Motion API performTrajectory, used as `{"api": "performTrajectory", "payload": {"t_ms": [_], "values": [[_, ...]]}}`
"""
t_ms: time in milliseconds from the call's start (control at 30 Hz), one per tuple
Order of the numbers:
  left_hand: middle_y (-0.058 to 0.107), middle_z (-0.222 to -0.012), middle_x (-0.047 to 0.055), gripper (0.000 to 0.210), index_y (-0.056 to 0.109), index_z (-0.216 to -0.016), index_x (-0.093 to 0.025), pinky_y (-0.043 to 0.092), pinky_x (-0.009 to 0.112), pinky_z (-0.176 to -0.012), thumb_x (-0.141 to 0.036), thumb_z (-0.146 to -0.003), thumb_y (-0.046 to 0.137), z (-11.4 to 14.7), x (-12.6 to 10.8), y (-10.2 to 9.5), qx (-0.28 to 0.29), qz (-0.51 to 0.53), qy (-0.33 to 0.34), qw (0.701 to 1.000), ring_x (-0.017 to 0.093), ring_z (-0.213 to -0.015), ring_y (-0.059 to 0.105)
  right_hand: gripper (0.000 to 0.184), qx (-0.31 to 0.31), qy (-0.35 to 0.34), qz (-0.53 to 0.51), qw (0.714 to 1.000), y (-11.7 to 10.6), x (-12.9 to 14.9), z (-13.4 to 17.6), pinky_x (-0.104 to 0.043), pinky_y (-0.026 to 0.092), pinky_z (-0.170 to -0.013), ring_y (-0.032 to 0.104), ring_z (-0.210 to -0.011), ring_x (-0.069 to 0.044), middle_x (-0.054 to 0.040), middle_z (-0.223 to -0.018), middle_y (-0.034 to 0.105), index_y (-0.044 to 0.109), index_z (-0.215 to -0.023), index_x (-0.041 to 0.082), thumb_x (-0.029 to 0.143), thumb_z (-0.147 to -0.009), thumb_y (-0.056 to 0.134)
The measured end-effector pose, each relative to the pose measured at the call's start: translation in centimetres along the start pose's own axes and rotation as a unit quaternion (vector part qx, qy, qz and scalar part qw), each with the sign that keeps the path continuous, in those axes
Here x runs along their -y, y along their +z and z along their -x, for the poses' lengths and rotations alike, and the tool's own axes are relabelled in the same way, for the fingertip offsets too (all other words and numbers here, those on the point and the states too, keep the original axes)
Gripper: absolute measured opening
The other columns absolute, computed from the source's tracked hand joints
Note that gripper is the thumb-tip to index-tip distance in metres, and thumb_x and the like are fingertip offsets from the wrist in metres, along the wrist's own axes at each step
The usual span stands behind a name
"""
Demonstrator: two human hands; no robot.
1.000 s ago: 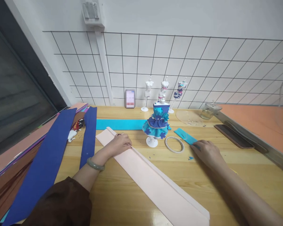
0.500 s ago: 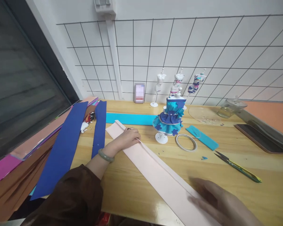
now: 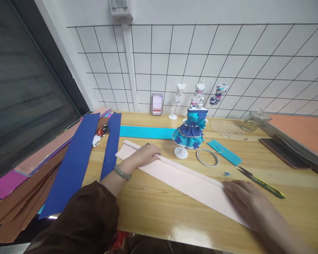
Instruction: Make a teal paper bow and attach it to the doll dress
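Observation:
A long pale pink paper strip lies slantwise across the wooden table, with a narrow fold along its upper edge. My left hand is closed on that folded edge near the strip's left end, its fingertips partly hidden. Over the right part of the strip, my right hand has its fingers together at the same edge, with the thumb not clearly seen. Beyond the strip stands a small dress form in a ruffled blue and turquoise paper dress. A roll of narrow tape lies beside its base.
Yellow-handled thread snips and a folded turquoise piece lie at right, near a dark phone-like slab. Blue strips and brown strips cover the left side. Small mannequins and a phone stand by the wall.
My right hand has moved up onto the strip's folded edge. The strip's right end has swung upward, so it lies less steeply. My left hand stays on the fold.

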State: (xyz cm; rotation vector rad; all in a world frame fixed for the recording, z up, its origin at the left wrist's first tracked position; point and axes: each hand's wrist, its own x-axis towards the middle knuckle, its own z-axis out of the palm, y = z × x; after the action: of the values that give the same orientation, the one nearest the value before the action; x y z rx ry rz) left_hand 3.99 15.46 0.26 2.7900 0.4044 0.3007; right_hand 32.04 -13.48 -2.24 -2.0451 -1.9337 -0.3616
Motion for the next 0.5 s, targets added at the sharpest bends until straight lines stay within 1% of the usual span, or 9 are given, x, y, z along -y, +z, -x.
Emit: {"api": "performTrajectory", "payload": {"t_ms": [100, 133, 300, 400, 500], "values": [[0.062, -0.090, 0.004, 0.017, 0.064, -0.089, -0.017, 0.039, 0.027, -0.079, -0.017, -0.079, 0.050, 0.1, 0.1, 0.2, -0.011, 0.002, 0.012, 1.000, 0.017, -0.088, 0.054, 0.030, 0.034, -0.037, 0.029, 0.998, 1.1, 0.6, -0.5, -0.040, 0.045, -0.078, 0.059, -0.090, -0.025, -0.0092, -0.100, 0.065, 0.062, -0.103, 0.022, 0.039, -0.084, 0.046], [0.062, -0.089, 0.005, 0.017, 0.064, -0.088, -0.018, 0.039, 0.027, -0.079, -0.017, -0.080, 0.049, 0.1, 0.1, 0.3, -0.015, 0.006, 0.016, 1.000, 0.016, -0.088, 0.054, 0.031, 0.033, -0.041, 0.035, 0.998, 1.3, 0.8, -0.7, -0.040, 0.044, -0.079, 0.059, -0.092, -0.025, -0.0093, -0.100, 0.065, 0.062, -0.104, 0.022, 0.039, -0.084, 0.046], [0.061, -0.086, 0.004, 0.018, 0.065, -0.079, -0.018, 0.039, 0.026, -0.078, -0.017, -0.082, 0.047, 0.0, -0.2, 0.4, -0.024, 0.028, 0.020, 0.999, 0.015, -0.085, 0.054, 0.027, 0.016, -0.057, 0.059, 0.996, 1.8, 1.3, -1.1, -0.042, 0.042, -0.082, 0.058, -0.095, -0.025, -0.0097, -0.101, 0.066, 0.062, -0.104, 0.019, 0.028, -0.087, 0.043], [0.062, -0.085, 0.004, 0.018, 0.065, -0.079, -0.017, 0.039, 0.026, -0.077, -0.016, -0.081, 0.047, 0.0, -0.2, 0.4, -0.020, 0.038, 0.015, 0.999, 0.015, -0.084, 0.055, 0.027, 0.009, -0.046, 0.045, 0.998, 1.9, 0.9, -1.1, -0.040, 0.044, -0.079, 0.059, -0.091, -0.025, -0.0101, -0.098, 0.066, 0.064, -0.100, 0.018, 0.027, -0.087, 0.042], [0.061, -0.088, 0.004, 0.016, 0.064, -0.085, -0.017, 0.040, 0.027, -0.077, -0.017, -0.080, 0.049, 0.1, -0.1, 0.2, -0.012, 0.040, 0.002, 0.999, 0.016, -0.086, 0.054, 0.029, 0.035, 0.008, -0.009, 0.999, 1.5, 0.6, -1.1, -0.037, 0.047, -0.077, 0.061, -0.088, -0.024, -0.0092, -0.098, 0.066, 0.063, -0.101, 0.020, 0.036, -0.085, 0.045]]}}
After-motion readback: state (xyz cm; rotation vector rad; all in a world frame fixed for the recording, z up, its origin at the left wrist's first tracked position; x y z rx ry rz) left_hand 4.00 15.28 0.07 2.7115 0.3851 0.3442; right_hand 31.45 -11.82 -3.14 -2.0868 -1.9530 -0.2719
